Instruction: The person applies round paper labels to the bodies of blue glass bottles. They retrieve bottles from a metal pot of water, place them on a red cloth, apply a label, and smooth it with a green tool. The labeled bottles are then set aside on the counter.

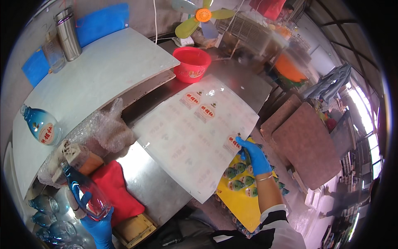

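Note:
My left hand (98, 227), in a blue glove, grips a clear blue-tinted glass bottle (91, 198) tilted at the lower left. My right hand (256, 157), also in a blue glove, is at the right edge of a white sheet (178, 128). Its fingertips touch a red-and-white label (234, 142) there. Something dark and narrow shows under its curled fingers; its kind I cannot make out. Two more labels (208, 111) lie towards the sheet's far end. A blue bottle (40, 126) bearing a similar label is on the white board (103, 62).
A red bucket (192, 64) is beyond the sheet. Several glass bottles (61, 230) are at the lower left, near a red cloth (114, 191) and bubble wrap (101, 128). A yellow sheet of green labels (232, 201) lies below my right forearm. A fan (203, 15) is at the back.

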A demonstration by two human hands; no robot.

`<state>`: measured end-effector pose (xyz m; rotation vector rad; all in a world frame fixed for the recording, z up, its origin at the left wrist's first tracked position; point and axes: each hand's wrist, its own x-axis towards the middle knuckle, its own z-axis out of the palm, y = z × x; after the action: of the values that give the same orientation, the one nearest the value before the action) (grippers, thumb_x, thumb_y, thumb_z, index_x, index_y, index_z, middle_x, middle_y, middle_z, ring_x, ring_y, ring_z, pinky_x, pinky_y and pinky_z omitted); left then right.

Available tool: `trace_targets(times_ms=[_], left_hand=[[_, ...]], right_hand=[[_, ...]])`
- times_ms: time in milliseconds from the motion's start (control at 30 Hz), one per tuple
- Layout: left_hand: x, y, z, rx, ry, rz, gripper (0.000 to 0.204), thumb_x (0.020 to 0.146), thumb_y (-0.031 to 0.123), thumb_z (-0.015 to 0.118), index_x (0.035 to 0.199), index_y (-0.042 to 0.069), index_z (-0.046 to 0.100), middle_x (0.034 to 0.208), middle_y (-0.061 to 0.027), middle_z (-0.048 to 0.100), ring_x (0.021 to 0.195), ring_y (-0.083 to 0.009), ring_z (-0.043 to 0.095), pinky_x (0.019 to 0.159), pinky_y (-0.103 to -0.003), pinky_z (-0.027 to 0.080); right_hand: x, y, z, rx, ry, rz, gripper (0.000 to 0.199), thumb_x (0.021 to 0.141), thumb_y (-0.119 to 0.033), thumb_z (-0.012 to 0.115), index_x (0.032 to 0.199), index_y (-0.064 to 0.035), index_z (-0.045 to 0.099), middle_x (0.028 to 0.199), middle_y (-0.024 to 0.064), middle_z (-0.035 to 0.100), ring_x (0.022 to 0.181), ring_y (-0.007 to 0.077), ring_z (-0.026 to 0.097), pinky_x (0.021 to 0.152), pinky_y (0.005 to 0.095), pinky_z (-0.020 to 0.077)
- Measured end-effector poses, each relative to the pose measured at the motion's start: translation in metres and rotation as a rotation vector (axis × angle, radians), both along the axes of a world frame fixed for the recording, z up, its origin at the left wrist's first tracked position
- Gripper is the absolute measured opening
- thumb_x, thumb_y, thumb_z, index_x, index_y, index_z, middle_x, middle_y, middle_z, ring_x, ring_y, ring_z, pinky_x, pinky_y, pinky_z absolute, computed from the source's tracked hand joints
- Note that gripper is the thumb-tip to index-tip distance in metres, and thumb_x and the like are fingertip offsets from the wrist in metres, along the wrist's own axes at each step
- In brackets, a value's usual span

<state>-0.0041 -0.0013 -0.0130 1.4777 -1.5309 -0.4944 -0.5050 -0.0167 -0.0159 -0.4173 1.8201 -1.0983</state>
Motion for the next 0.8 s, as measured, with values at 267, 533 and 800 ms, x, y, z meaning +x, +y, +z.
trace_targets(times_ms=[267, 533, 800], left_hand=[[-0.008, -0.007, 0.013, 0.003, 0.01, -0.052, 0.102, 0.063, 0.0, 0.075, 0.143, 0.015, 0.013, 0.131, -0.0088, 0.038, 0.112, -0.0255, 0.047, 0.088, -0.038, 0.047], [0.008, -0.007, 0.015, 0.224, 0.257, 0.002, 0.108, 0.056, -0.009, 0.074, 0.142, 0.011, 0.013, 0.137, -0.0089, 0.034, 0.111, -0.0242, 0.049, 0.079, -0.035, 0.052], [-0.005, -0.003, 0.005, 0.183, -0.017, 0.056, 0.104, 0.058, -0.001, 0.077, 0.141, 0.007, 0.014, 0.132, -0.0125, 0.041, 0.117, -0.0233, 0.045, 0.087, -0.035, 0.048]], right_hand=[[0.0, 0.04, 0.021, -0.237, 0.939, -0.069, 0.027, 0.071, -0.023, 0.074, 0.074, 0.0005, 0.062, 0.061, 0.0055, 0.058, 0.053, 0.0102, 0.052, 0.051, 0.0256, 0.0429], [0.021, -0.161, 0.099, -0.528, 0.57, 0.416, 0.025, 0.076, -0.022, 0.071, 0.082, 0.0006, 0.065, 0.068, 0.0047, 0.061, 0.061, 0.0094, 0.055, 0.057, 0.0253, 0.0445], [-0.036, -0.388, 0.054, -0.245, 1.586, 0.672, 0.018, 0.076, -0.021, 0.061, 0.069, -0.0062, 0.068, 0.073, 0.0132, 0.066, 0.063, 0.0234, 0.063, 0.059, 0.0354, 0.0494]])
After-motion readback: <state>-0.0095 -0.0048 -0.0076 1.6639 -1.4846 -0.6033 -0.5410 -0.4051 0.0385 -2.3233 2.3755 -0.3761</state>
